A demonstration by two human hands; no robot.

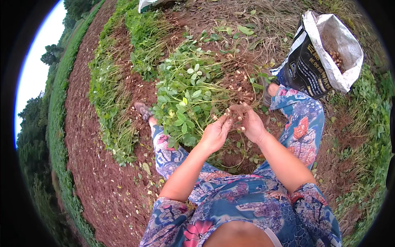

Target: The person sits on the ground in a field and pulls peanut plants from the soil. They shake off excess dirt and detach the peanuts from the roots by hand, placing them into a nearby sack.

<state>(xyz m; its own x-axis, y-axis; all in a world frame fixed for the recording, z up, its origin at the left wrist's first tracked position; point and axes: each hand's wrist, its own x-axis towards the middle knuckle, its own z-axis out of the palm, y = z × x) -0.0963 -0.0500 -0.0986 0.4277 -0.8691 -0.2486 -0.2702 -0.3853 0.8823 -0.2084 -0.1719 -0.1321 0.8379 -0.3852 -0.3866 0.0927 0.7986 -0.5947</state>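
Note:
Between my knees, my left hand and my right hand meet at the rooted end of a peanut plant. Soil-covered peanut pods and fine brown roots show among the fingers. My left fingers pinch at the pods; my right hand is closed around the root side. Green peanut plants lie in a heap just beyond my left hand, their pod ends towards the right. What lies inside my palms is hidden.
An open woven sack with peanuts inside stands beyond my right knee. Rows of pulled plants lie to the left on reddish soil. More plants lie at the right. Part of another white sack shows at the top.

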